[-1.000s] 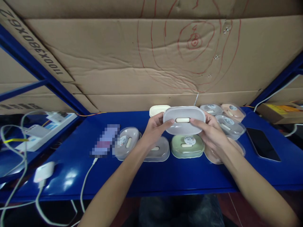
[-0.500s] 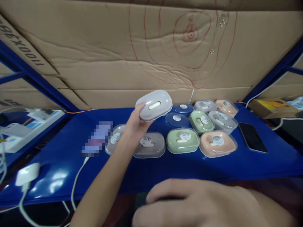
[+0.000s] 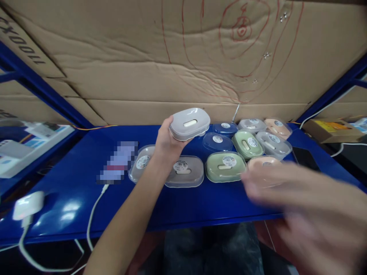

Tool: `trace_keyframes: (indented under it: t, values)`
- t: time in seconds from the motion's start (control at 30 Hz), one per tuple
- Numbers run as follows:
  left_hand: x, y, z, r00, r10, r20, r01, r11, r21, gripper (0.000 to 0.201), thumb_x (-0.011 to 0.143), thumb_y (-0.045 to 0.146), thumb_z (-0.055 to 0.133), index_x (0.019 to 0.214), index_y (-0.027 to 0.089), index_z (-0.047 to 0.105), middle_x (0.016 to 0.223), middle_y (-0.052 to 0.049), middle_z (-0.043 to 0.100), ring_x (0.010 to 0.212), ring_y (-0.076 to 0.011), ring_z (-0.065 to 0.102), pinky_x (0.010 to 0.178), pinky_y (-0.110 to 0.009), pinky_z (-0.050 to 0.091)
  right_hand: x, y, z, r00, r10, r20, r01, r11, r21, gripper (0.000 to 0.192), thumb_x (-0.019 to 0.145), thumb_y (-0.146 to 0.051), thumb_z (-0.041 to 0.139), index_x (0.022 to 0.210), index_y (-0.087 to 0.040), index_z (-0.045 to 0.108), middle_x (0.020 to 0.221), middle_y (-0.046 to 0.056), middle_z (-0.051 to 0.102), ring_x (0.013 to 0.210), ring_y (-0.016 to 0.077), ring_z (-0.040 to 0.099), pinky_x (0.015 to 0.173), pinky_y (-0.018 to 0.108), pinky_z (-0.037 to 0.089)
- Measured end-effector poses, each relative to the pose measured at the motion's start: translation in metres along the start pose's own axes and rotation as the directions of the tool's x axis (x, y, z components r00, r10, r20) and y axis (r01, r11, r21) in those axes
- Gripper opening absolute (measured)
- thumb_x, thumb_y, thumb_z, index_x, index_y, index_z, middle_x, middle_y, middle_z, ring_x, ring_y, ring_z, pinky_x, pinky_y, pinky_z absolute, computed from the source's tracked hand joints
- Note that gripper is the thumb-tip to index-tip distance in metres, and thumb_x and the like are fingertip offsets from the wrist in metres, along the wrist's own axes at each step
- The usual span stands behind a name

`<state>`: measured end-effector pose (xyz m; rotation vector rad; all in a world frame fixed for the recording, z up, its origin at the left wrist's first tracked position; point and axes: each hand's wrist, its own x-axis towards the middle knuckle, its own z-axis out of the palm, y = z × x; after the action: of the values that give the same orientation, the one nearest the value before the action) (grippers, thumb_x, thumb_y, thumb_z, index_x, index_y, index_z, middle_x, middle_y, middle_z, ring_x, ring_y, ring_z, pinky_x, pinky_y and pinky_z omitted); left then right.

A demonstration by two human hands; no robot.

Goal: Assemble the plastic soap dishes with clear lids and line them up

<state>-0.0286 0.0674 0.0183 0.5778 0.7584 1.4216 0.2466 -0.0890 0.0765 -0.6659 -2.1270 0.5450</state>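
Observation:
My left hand (image 3: 168, 147) is closed around the left end of a grey oval soap box (image 3: 189, 131) and holds it tilted above the table. A pale bar-shaped insert shows in its top. My right hand (image 3: 301, 193) is smeared by motion at the lower right. It partly covers a peach soap box (image 3: 262, 162), and I cannot tell whether it touches it. A green soap box (image 3: 213, 166) lies to the left of that one. Under my left wrist are another grey soap box (image 3: 187, 181) and a paler one (image 3: 137, 173), both with round stickers.
More lidded soap boxes, green (image 3: 243, 152), blue (image 3: 215, 144) and grey (image 3: 282, 151), lie in the back right group. A dark phone (image 3: 305, 157) sits at right. At left are a blurred-out screen (image 3: 119, 160) on a cable and a white charger (image 3: 28, 206). Cardboard (image 3: 129, 57) walls the back.
My right hand has risen and moved right from the bottom of the view toward the peach box. My left hand keeps its hold on the grey soap box, now tilted slightly differently.

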Motion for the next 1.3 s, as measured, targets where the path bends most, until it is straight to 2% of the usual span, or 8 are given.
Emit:
trace_keyframes:
  t: [0.07,0.17,0.3,0.4,0.7,0.9,1.03,1.3]
  values:
    - [0.0,-0.002,0.001,1.0,0.014,0.013,-0.014,1.0,0.0,0.034,0.105,0.044,0.064,0.125,0.021,0.078,0.146,-0.012,0.077,0.142,-0.036,0.07,0.101,-0.047,0.07,0.033,0.039,-0.001,0.996,0.087,-0.021,-0.09,0.958,-0.273,0.069,0.094,-0.025,0.075,0.155,-0.057,0.066,0.141,-0.007,0.08,0.131,0.0421,0.076,0.111,0.066,0.065]
    - [-0.001,-0.004,0.003,1.0,0.019,0.02,-0.019,1.0,-0.014,0.034,0.106,0.041,0.061,0.126,0.019,0.078,0.151,-0.013,0.075,0.145,-0.0358,0.068,0.105,-0.051,0.068,0.08,0.108,0.003,0.929,0.304,0.211,-0.1,0.756,-0.647,0.043,0.109,-0.04,0.057,0.142,-0.021,0.078,0.131,0.018,0.081,0.118,0.0448,0.078,0.104,0.065,0.063]
    - [-0.004,-0.006,0.005,0.999,0.02,0.051,-0.019,0.999,-0.038,0.03,0.102,0.039,0.068,0.123,0.019,0.078,0.149,-0.012,0.076,0.146,-0.0352,0.068,0.11,-0.052,0.066,0.105,0.17,0.015,0.788,0.509,0.346,-0.064,0.627,-0.776,0.061,0.109,-0.061,0.06,0.151,-0.017,0.069,0.125,0.023,0.079,0.11,0.042,0.079,0.089,0.05,0.062]
    - [-0.007,-0.005,0.004,0.994,0.011,0.105,-0.009,1.0,-0.021,0.033,0.101,0.043,0.069,0.123,0.02,0.078,0.142,-0.013,0.079,0.141,-0.0374,0.071,0.107,-0.054,0.066,0.103,0.184,0.026,0.764,0.515,0.387,-0.037,0.635,-0.772,0.073,0.099,-0.069,0.074,0.154,-0.021,0.067,0.128,0.022,0.077,0.111,0.0412,0.077,0.088,0.047,0.06]
    - [-0.004,-0.003,0.008,0.996,-0.071,0.048,0.074,0.995,-0.069,0.043,0.113,0.05,0.051,0.118,0.019,0.08,0.127,-0.011,0.084,0.13,-0.0331,0.077,0.104,-0.047,0.066,0.099,0.178,0.019,0.831,0.446,0.332,-0.078,0.685,-0.724,0.062,0.091,-0.053,0.082,0.141,-0.017,0.071,0.128,0.018,0.079,0.106,0.0364,0.077,0.091,0.045,0.06]
    - [-0.003,0.0,0.002,0.998,-0.02,0.058,0.023,0.998,-0.055,0.051,0.114,0.055,0.046,0.126,0.019,0.08,0.137,-0.011,0.082,0.134,-0.0339,0.074,0.102,-0.049,0.067,0.081,0.141,-0.028,0.961,0.275,0.029,-0.202,0.768,-0.607,0.07,0.091,-0.053,0.082,0.152,-0.022,0.069,0.137,0.015,0.078,0.116,0.0401,0.076,0.105,0.056,0.058]
    - [-0.001,-0.006,-0.001,0.998,-0.057,0.015,0.057,0.998,0.002,0.044,0.107,0.059,0.06,0.12,0.022,0.08,0.119,-0.009,0.086,0.121,-0.0331,0.08,0.096,-0.047,0.068,0.077,0.101,-0.03,0.987,0.061,-0.146,-0.126,0.86,-0.495,0.075,0.091,-0.054,0.086,0.16,-0.033,0.064,0.147,0.012,0.071,0.126,0.0401,0.069,0.116,0.06,0.053]
    - [-0.013,-0.02,0.013,0.999,-0.035,0.009,0.034,0.997,0.076,0.04,0.107,0.055,0.061,0.105,0.02,0.08,0.092,-0.005,0.085,0.1,-0.026,0.083,0.091,-0.035,0.064,0.088,0.087,0.025,0.983,-0.028,0.182,0.108,0.888,-0.447,0.073,0.098,-0.048,0.083,0.166,-0.039,0.057,0.165,0.013,0.056,0.154,0.0413,0.055,0.126,0.065,0.048]
